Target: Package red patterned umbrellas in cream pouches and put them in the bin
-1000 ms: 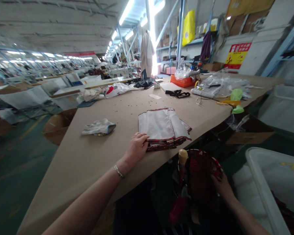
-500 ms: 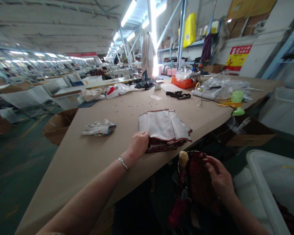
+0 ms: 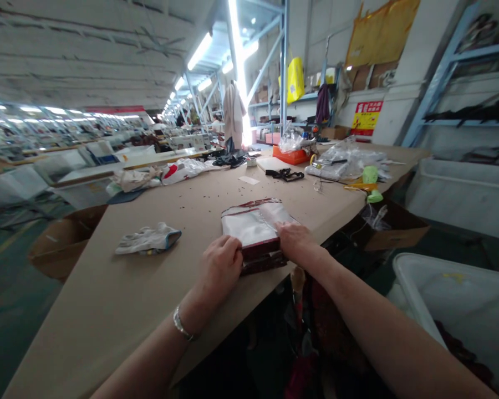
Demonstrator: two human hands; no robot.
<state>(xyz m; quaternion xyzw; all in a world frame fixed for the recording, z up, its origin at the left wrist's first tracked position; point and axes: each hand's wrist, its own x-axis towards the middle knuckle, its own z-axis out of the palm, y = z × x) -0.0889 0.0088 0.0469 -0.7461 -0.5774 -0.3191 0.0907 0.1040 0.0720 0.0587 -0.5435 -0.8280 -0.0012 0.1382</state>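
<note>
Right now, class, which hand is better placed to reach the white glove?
Probably the left hand: it lies nearer the white glove, while the right hand is farther off, at the right side of the fabric stack.

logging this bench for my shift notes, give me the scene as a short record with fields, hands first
left hand: fingers curled at the near left corner of the cloth stack
right hand: touching the stack's right side
cloth colour: whitish, dark red edging
wrist: silvery bracelet on the left
left of stack: white glove on the table
beyond stack: black strap, orange tray
far right of table: clear plastic bags
</note>
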